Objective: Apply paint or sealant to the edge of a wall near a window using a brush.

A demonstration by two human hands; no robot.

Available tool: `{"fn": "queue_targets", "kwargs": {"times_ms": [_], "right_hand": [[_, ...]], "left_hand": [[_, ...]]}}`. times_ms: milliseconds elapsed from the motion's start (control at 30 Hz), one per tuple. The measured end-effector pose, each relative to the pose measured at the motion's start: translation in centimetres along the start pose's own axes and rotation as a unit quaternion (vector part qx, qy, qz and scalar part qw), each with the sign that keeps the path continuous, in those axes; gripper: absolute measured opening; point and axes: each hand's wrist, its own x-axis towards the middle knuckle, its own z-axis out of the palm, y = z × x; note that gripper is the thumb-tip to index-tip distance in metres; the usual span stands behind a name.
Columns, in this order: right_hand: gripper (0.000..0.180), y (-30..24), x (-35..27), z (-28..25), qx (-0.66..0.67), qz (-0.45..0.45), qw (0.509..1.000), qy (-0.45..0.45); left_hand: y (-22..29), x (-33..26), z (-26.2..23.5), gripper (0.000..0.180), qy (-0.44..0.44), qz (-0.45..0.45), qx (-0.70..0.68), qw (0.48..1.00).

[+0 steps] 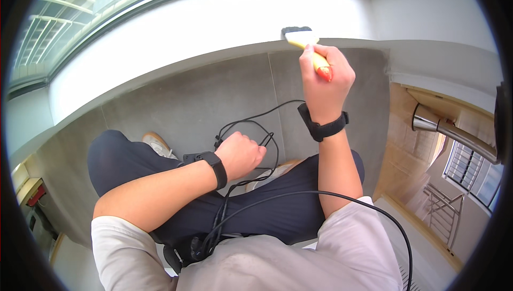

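My right hand (324, 80) is closed around the yellow handle of a paintbrush (305, 44) with a red tip at its end. The brush's dark bristles press against the base of the white wall (214, 24) where it meets the grey tiled floor (203, 99). My left hand (241, 154) is curled into a loose fist above my knee, close to some black cables (251, 125); whether it holds one I cannot tell. Both wrists wear black bands. I am crouched, dark trousers over both knees.
A window frame (69, 18) runs above the white wall at the top left. A metal railing (454, 136) and a stairwell drop lie to the right. Black cables (342, 200) loop from my waist across my lap.
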Motion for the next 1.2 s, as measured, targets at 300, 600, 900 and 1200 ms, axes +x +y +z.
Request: {"fn": "queue_targets", "kwargs": {"times_ms": [300, 600, 900, 1200], "right_hand": [[0.011, 0.3, -0.4, 0.9, -0.014, -0.029, 0.999, -0.013], [0.013, -3.3, -1.5, 3.2, 0.218, -0.022, 0.967, -0.129], [0.013, -1.6, 0.4, 3.1, 0.28, 0.133, 0.929, -0.201], [0.015, 5.1, 4.7, -5.2, -0.009, 0.227, 0.974, -0.012]], "left_hand": [[0.0, 0.0, 0.0, 0.023, -0.002, 0.005, -0.004, 1.0], [0.0, -0.2, 0.1, 0.02, -0.006, 0.005, -0.007, 1.0], [-0.3, -0.5, 0.0, 0.023, 0.006, 0.01, 0.004, 1.0], [-0.2, -0.3, -0.8, 0.018, 0.049, 0.007, 0.004, 0.999]]}}
